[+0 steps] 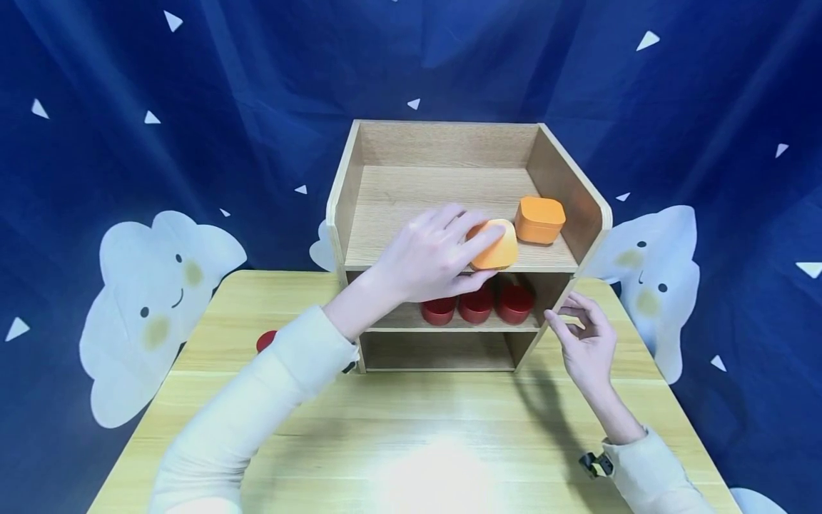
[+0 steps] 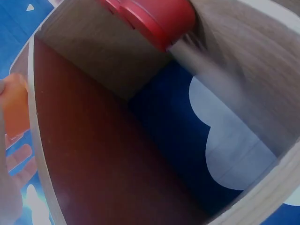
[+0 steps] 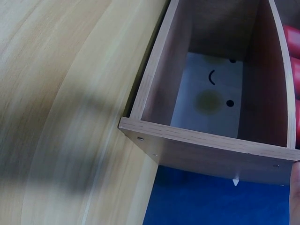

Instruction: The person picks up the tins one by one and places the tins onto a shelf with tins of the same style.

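My left hand (image 1: 432,250) grips an orange box (image 1: 497,246) with rounded corners at the front edge of the top shelf. The box is tilted, with fingers over its top and the thumb below. Just right of it, a second orange box (image 1: 539,220) sits on the top shelf by the side wall. At the wooden shelf unit's (image 1: 443,146) right side, my right hand (image 1: 587,343) has its thumb tip at the panel's front edge, fingers loosely bent. In the left wrist view, the held orange box (image 2: 15,105) shows at the left edge.
Red round containers (image 1: 439,311) stand in a row on the middle shelf, partly hidden under the left hand. Another red round piece (image 1: 266,340) lies on the wooden table (image 1: 411,414), half behind the left sleeve. A blue curtain (image 1: 289,86) hangs behind.
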Available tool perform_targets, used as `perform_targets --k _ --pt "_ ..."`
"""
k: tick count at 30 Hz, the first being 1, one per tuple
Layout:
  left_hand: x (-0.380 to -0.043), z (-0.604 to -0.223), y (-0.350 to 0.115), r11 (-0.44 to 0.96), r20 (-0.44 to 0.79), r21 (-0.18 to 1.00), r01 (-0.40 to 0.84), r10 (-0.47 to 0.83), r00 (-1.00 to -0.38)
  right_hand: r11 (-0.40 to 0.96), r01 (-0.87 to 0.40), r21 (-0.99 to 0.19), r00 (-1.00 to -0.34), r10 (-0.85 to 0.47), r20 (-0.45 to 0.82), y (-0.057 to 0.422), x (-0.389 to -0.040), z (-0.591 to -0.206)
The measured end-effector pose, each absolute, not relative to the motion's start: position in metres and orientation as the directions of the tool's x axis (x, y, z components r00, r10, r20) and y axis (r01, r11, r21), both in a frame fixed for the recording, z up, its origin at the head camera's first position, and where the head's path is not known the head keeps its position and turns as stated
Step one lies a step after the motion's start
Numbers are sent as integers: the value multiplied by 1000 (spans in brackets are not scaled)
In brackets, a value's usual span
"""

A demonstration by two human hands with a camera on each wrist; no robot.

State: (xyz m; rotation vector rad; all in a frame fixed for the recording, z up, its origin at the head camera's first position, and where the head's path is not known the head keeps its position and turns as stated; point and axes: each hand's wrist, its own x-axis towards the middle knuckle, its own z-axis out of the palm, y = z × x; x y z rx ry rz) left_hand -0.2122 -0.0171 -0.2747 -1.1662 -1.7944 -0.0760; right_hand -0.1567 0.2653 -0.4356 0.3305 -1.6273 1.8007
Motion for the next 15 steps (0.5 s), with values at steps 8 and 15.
perform_targets --k 8,15 --pt "-217 -267 -11 550 690 -420 722 711 -140 2 -640 -768 -730 308 609 265 -158 -436" --pt "-218 -267 -7 558 656 -421 715 732 -185 0 -641 -768 -731 306 610 266 -158 -436"
